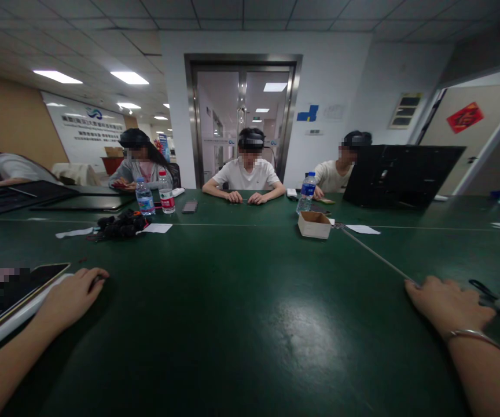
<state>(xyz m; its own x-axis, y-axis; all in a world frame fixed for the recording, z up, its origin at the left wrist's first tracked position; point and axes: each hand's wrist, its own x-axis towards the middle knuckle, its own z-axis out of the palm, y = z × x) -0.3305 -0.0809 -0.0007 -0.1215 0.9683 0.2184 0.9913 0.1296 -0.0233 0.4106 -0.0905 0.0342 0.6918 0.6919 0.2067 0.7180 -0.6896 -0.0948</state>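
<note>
1. Left hand (74, 292) down on the green table (232, 301), well left of the open box (313, 231) and nearer me: fingers bent, a small dark thing (98, 280) at their tips, and I can't tell whether I'm pinching it.
2. Over to my right hand (447, 301), right of the box and nearer me: palm down, fingers lightly bent, a bracelet (471, 334) round the wrist.
3. Look at that thin pale line (375, 253), running from beside the box to my right fingertips! Gripped or merely touched? I can't tell.
4. Far left of the box, just beside my left wrist, a phone (28, 289) lies face up.
5. Just behind the box, a blue-capped bottle (306, 194) stands upright.
</note>
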